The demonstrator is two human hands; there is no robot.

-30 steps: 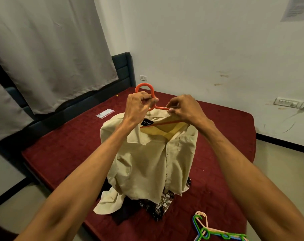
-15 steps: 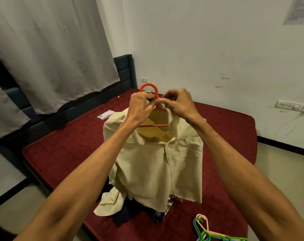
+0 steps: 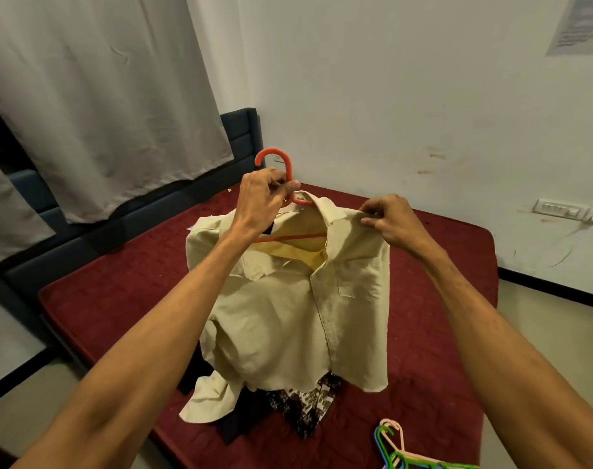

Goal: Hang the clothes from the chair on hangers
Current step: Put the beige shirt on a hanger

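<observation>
The shirt (image 3: 288, 309) hangs on a hanger (image 3: 289, 169) above the middle of the bed (image 3: 119, 299), with the left hand (image 3: 259, 198) at the hanger's neck and the right hand (image 3: 388, 218) at the shoulder to its right. Under the shirt a pile of clothes (image 3: 308, 404) lies on the bed, perhaps touching its hem. Spare hangers (image 3: 386, 433) lie at the bed's near right corner. The headboard (image 3: 242, 133) stands far left, before a curtain (image 3: 102, 113).

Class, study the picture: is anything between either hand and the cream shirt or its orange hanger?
Nothing visible is. The left hand grips the orange hanger just below its hook, and the right hand pinches the cream shirt at its shoulder, both in direct contact.
</observation>
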